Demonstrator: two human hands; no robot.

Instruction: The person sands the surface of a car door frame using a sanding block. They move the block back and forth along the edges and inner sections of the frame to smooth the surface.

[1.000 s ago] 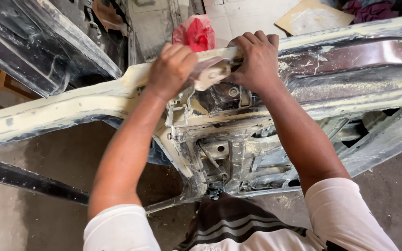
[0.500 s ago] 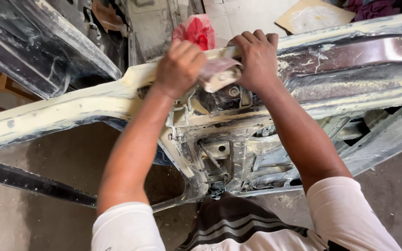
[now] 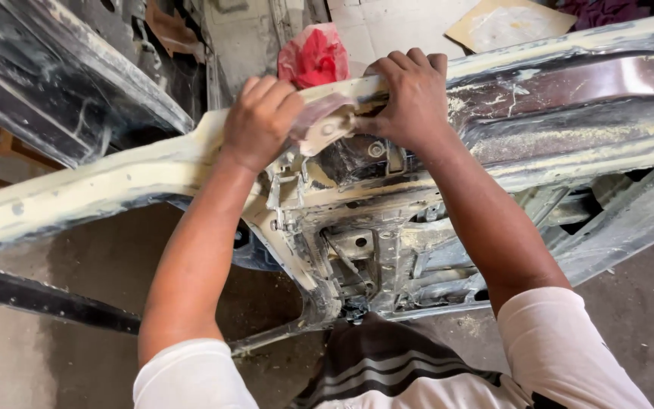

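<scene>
I'm pressing the left hand (image 3: 260, 120), fisted on a sanding pad (image 3: 325, 121), along the door frame (image 3: 100, 189) top edge, right hand (image 3: 410, 95) clamping the rail; pad slipping could gouge filler.

Both hands on filler-coated car door frame (image 3: 115, 182): left hand (image 3: 260, 121) gripping sanding pad (image 3: 319, 121), right hand (image 3: 412, 98) bracing edge.
</scene>
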